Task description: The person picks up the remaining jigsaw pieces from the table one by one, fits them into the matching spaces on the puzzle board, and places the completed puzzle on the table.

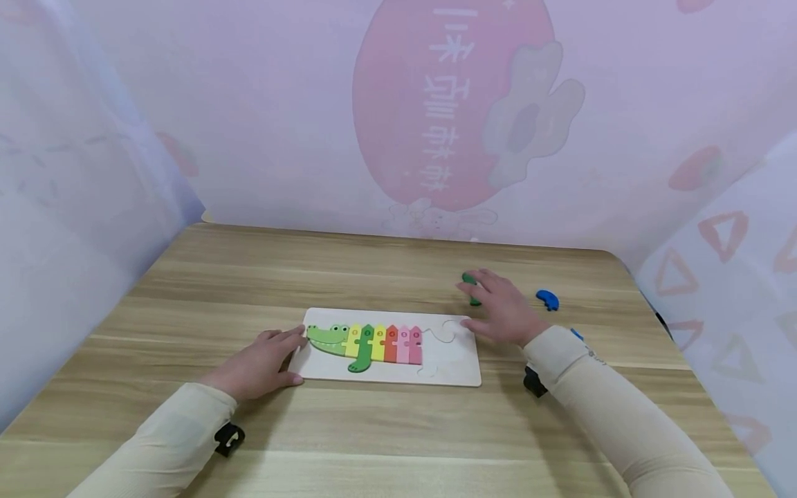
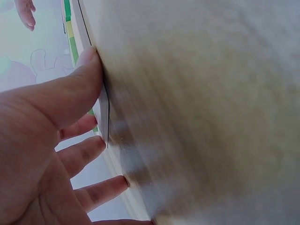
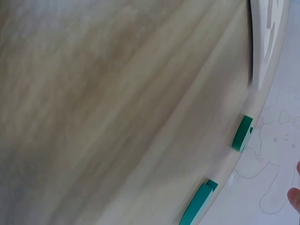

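A white puzzle board (image 1: 451, 370) lies flat on the table, carrying a green crocodile head (image 1: 328, 335), a row of coloured numbered pieces (image 1: 391, 346) and a green leg piece (image 1: 360, 364). My left hand (image 1: 258, 363) rests at the board's left end, thumb (image 2: 89, 58) against its edge and fingers spread. My right hand (image 1: 507, 311) is over the board's right end, fingers extended toward a loose green piece (image 1: 468, 279) that they partly cover in the head view. From the right wrist, this green piece (image 3: 242, 133) lies on the table, apart from the visible fingertips (image 3: 294, 197).
A blue curved piece (image 1: 548, 299) lies right of my right hand. Another blue piece (image 1: 577, 333) shows partly behind the right sleeve. The wood-grain table (image 1: 373, 436) is enclosed by printed pink and white cloth (image 1: 280, 124) at the back and sides.
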Demonstrator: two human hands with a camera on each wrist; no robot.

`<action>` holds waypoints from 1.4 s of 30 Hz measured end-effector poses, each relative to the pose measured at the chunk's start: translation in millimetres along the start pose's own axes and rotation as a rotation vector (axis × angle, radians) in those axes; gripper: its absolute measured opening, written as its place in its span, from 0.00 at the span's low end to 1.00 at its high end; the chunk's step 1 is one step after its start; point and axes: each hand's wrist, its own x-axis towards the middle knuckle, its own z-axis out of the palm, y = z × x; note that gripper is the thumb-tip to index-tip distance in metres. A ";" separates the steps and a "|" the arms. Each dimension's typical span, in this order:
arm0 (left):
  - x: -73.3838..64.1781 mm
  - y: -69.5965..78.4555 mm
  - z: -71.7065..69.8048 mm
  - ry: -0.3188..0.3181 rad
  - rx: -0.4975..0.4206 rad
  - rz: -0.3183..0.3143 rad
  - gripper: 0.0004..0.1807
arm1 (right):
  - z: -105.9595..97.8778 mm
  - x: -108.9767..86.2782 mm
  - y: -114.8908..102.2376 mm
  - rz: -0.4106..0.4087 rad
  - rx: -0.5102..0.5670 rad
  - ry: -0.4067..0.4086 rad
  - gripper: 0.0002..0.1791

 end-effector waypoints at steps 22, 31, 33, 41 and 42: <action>-2.5 1.3 -0.7 -0.007 -0.003 0.005 0.30 | 1.9 1.9 17.4 0.058 0.007 -0.091 0.38; -3.9 1.8 -0.1 -0.005 0.000 0.000 0.30 | 1.1 4.7 21.6 0.067 0.005 -0.131 0.40; -4.1 2.1 0.4 -0.006 0.002 -0.004 0.30 | 1.7 4.8 22.5 0.072 0.002 -0.132 0.40; -5.7 3.9 0.3 -0.013 0.010 -0.015 0.31 | 4.9 5.7 26.5 0.087 0.020 -0.131 0.40; -6.1 3.8 0.2 -0.011 0.011 -0.013 0.31 | 5.2 5.8 26.8 0.086 0.018 -0.130 0.39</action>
